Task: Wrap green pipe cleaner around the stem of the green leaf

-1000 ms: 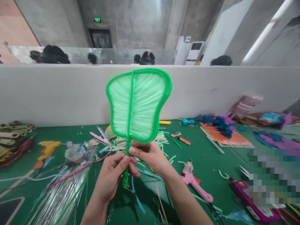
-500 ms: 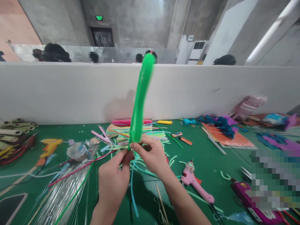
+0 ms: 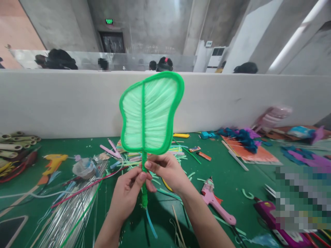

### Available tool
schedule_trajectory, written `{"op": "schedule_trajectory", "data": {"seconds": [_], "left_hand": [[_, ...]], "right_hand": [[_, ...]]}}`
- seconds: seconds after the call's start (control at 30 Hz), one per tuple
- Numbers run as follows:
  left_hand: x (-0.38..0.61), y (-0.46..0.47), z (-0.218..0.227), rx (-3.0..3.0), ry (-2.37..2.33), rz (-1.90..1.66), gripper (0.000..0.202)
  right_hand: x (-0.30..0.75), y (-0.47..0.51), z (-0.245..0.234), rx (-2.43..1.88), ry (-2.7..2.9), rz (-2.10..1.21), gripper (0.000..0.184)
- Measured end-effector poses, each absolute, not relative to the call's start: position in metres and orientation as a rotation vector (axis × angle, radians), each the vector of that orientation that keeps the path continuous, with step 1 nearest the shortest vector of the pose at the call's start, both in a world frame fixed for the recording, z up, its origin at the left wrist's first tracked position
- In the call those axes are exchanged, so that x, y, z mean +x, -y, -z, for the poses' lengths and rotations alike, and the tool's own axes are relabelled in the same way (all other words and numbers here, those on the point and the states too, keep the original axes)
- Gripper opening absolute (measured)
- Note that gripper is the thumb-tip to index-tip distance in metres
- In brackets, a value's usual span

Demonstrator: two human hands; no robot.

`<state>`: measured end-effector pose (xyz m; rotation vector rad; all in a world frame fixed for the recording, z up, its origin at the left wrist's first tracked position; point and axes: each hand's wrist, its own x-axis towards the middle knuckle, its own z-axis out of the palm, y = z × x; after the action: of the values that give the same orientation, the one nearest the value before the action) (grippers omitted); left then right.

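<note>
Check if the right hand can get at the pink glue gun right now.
Probably, but the right hand would have to let go of the fan first; the pink glue gun lies close by, apparently uncovered.

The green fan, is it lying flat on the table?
No, the left hand and right hand hold the fan upright by its handle, above the table.

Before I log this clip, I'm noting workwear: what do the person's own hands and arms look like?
The left hand and right hand are ungloved, with no rings visible. The left forearm and right forearm show no sleeve, watch or bracelet as far as the picture's lower edge. No markings stand out.
</note>
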<state>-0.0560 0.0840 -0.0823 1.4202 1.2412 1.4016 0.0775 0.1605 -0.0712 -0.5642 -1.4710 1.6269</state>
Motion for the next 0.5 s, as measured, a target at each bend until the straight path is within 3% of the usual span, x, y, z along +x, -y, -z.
{"op": "schedule_trajectory", "data": {"seconds": [0.17,0.27,0.5], "left_hand": [[-0.050,-0.087,0.083,1.602,-1.698,-1.400,0.026],[-0.044,-0.084,0.084,1.675,-2.010,-1.470,0.021],[-0.053,-0.077,0.077,1.587,-1.799,-1.348,0.027]], "right_hand": [[0.072,-0.154,0.070,-0.781,1.580,-1.072,0.011],[0.068,-0.150,0.068,-0.825,1.633,-0.828,0.011],[0.073,-0.151,0.064,-0.731,1.665,-1.016,0.012]]}}
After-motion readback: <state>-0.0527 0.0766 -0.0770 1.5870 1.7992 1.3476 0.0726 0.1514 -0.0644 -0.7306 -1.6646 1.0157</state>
